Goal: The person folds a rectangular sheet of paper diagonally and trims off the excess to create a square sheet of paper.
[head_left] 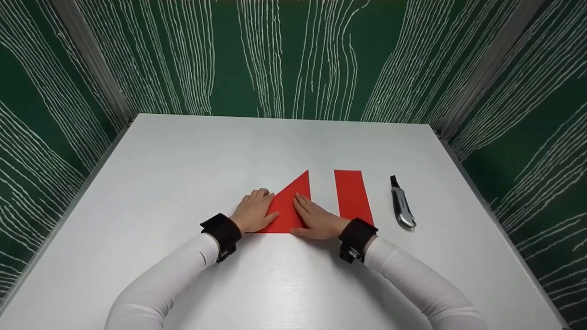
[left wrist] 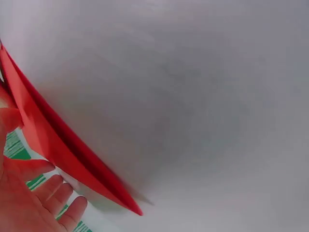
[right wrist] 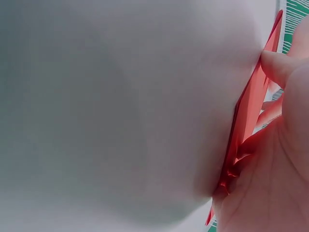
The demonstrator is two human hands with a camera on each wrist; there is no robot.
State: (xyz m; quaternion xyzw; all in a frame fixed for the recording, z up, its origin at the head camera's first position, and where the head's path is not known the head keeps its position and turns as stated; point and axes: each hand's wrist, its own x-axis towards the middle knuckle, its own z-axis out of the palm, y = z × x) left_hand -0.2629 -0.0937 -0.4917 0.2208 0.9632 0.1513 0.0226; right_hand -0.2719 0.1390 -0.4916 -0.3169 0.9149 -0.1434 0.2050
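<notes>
A red sheet of paper [head_left: 285, 211], folded to a slanted edge with a point at its far right corner, lies on the table. My left hand [head_left: 251, 213] rests at its left side, the thumb lying over the paper. From the right, my right hand [head_left: 318, 223] presses on the sheet with extended fingers. The left wrist view shows the fold of the paper [left wrist: 63, 150] edge-on, its layers slightly apart, beside the fingers of the left hand [left wrist: 29, 193]. In the right wrist view, the right hand [right wrist: 270, 174] touches the folded paper [right wrist: 251, 104]; part of the sheet is hidden behind it.
A red paper strip [head_left: 353, 192] lies right of the folded sheet, partly covered by the right wrist. Farther right is a utility knife [head_left: 402, 206] with a black and silver body. The white table [head_left: 206, 151] is bordered by green walls with white lines [head_left: 229, 59].
</notes>
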